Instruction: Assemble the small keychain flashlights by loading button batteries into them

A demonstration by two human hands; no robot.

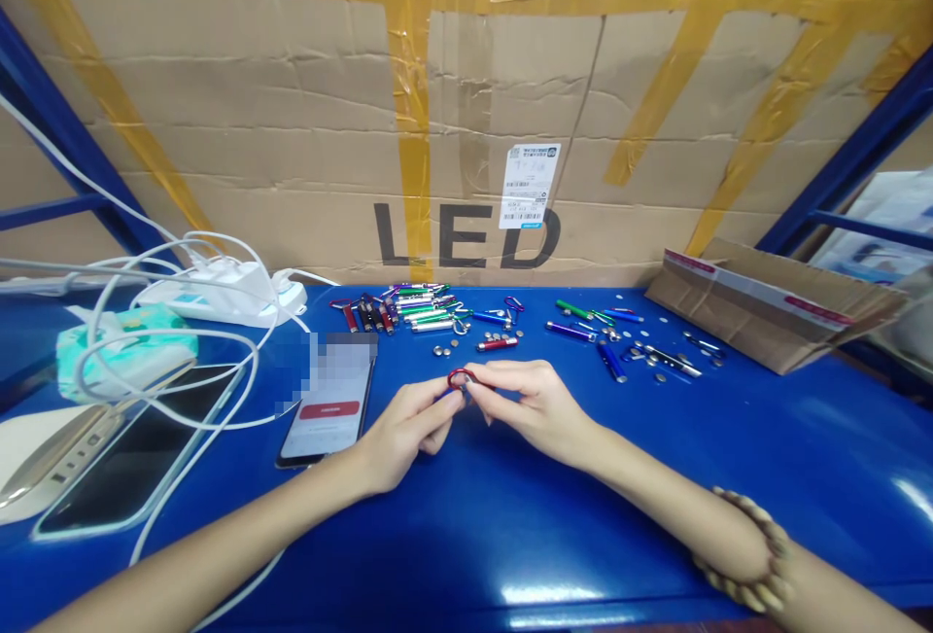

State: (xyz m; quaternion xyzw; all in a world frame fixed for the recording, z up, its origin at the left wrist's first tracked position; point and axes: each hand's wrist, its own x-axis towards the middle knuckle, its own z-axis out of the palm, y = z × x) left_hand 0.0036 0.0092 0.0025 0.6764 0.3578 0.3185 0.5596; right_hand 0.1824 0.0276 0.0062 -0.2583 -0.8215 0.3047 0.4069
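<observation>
My left hand (408, 427) and my right hand (532, 407) meet over the middle of the blue table, fingertips pinched together. Between them is a small red carabiner clip (461, 375), its curved top showing above the fingers. Whatever joins its lower part is mostly hidden by my fingers. Just beyond the hands lies a red penlight (497, 345), with silver button cells (441, 351) to its left. Farther back, a pile of coloured penlights (427, 307) has carabiner clips attached. Blue penlight tubes (610, 361) and more loose metal parts (660, 358) lie to the right.
A lit phone (331, 400) lies beside my left forearm. Farther left are a dark-screened phone (138, 453), tangled white cables (252, 361), a tissue pack (120, 346) and a power strip (225, 291). An opened cardboard box (773, 307) stands right; a large taped carton (306, 127) walls the back.
</observation>
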